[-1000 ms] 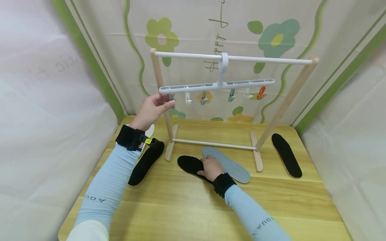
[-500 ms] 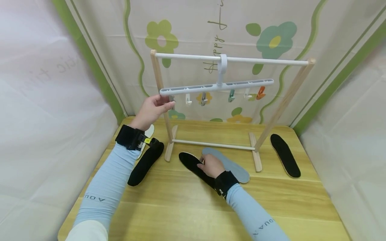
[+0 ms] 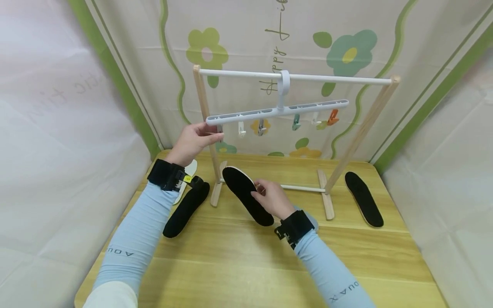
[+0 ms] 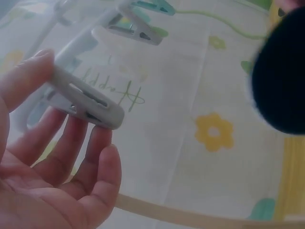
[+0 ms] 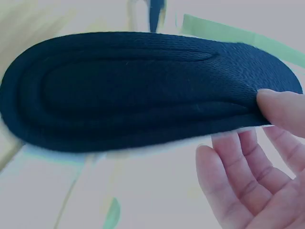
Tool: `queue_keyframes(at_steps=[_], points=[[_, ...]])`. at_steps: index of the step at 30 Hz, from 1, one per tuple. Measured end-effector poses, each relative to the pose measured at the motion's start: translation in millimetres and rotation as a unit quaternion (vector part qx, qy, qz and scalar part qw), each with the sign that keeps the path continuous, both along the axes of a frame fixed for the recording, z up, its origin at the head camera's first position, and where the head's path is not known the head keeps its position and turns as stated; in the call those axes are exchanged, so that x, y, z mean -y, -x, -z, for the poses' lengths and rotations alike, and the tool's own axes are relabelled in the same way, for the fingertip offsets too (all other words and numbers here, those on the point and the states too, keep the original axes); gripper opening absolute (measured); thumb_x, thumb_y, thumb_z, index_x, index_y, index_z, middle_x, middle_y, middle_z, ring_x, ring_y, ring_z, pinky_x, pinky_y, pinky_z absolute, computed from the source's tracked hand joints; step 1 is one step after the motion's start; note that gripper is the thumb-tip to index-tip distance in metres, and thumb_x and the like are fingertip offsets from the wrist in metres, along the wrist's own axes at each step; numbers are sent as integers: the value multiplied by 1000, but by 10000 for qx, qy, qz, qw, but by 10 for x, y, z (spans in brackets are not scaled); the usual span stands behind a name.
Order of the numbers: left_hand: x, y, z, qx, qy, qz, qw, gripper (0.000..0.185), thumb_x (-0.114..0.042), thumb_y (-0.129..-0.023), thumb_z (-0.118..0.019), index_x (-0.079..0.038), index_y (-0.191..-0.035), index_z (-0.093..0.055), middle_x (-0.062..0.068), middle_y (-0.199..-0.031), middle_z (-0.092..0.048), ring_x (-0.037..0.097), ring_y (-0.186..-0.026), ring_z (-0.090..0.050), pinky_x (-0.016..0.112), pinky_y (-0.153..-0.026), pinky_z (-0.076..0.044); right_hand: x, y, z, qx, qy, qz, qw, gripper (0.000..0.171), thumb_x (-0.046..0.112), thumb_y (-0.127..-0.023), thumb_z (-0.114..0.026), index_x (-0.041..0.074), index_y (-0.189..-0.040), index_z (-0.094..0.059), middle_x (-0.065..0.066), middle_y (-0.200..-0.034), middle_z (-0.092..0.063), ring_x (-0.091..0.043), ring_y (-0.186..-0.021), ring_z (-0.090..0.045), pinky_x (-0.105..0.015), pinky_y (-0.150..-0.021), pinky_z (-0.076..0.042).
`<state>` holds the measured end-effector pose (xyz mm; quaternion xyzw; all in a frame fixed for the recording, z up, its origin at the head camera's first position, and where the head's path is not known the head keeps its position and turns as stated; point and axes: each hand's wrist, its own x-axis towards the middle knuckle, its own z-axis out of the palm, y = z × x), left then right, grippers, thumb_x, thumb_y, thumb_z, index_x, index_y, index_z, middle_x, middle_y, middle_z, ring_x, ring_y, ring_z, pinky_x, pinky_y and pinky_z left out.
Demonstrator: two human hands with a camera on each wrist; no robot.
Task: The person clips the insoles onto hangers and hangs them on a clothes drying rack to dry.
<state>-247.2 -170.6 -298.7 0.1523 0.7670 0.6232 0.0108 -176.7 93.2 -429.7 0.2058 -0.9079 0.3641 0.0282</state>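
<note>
Since a second ago, lifted off the tabletop (image 3: 239, 265): the black insole (image 3: 246, 194), now tilted in the air near the left foot of the wooden rack (image 3: 202, 111), toe end pointing up and far-left. Uncovered by that lift, a sliver of grey insole (image 3: 313, 220) showing just right of the wrist strap. Right hand (image 3: 273, 199) pinching the black insole at its right edge, thumb on the dark top face, other fingers spread loosely beneath, as seen in the right wrist view (image 5: 143, 90). Left hand (image 3: 192, 139) unchanged in place, holding the left end of the white clip hanger (image 3: 277, 112), thumb above and fingers curled under the bar; same hold plain in the left wrist view (image 4: 83, 98). Judged from this: insole picked up and raised toward the hanger's clips, not yet at them. Lying flat on the tabletop: another black insole (image 3: 186, 209) at near left, a white one (image 3: 188, 169) beside it, one more black insole (image 3: 363, 199) at far right.
</note>
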Motion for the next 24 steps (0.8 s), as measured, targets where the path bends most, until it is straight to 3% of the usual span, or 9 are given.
queue_keyframes(at_steps=[8, 15, 24], points=[[19, 11, -13, 195, -242, 41, 9995, 37, -25, -87, -79, -4, -116, -70, 8, -108, -69, 22, -106, -59, 42, -101, -41, 94, 12, -162, -273, 42, 52, 9996, 9, 17, -94, -69, 11, -101, -69, 2, -85, -69, -11, -75, -63, -31, -71, -53], [26, 3, -31, 312, -195, -65, 9993, 35, -25, -83, -83, -4, -110, -75, 1, -102, -73, 19, -116, -54, 44, -104, -38, 154, 37, -229, -245, 25, 36, 9997, 6, 19, -95, -69, 14, -97, -69, 3, -86, -69, -11, -76, -64, -32, -72, -53], [11, -53, -50, 325, 57, -243, 9992, 39, -34, -79, -85, -12, -110, -77, 0, -108, -74, 18, -121, -55, 50, -108, -33, 211, 93, -248, -227, 48, -2, 9997, 5, 17, -94, -71, 13, -95, -68, 0, -87, -72, -13, -79, -67, -33, -74, -54]])
